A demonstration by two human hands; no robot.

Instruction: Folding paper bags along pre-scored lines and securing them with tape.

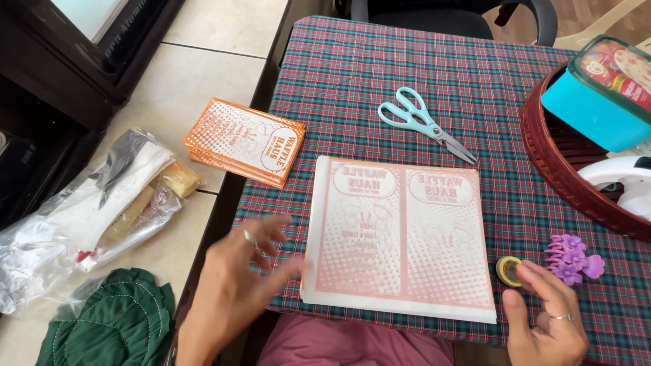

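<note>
Plaid-clothed table (339, 74) — paper stack (400, 237), orange sheets (245, 141), scissors (424, 123), tape roll (507, 270), purple clip (573, 257), basket (563, 169).

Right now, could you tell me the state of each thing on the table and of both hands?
Paper sheets: stacked flat, print face down.
Orange packets: piled at the table's left edge, overhanging.
Scissors: closed, lying flat.
Tape roll: lying flat beside the right hand.
Purple clip: lying untouched.
Teal box: lid on, tilted in the basket.
Left hand: open, blurred, fingers at the sheets' left edge.
Right hand: open, empty.

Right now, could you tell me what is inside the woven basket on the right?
The woven basket holds a teal lidded tub and a white object, partly cut off; the basket's bottom beneath them is hidden.
</note>
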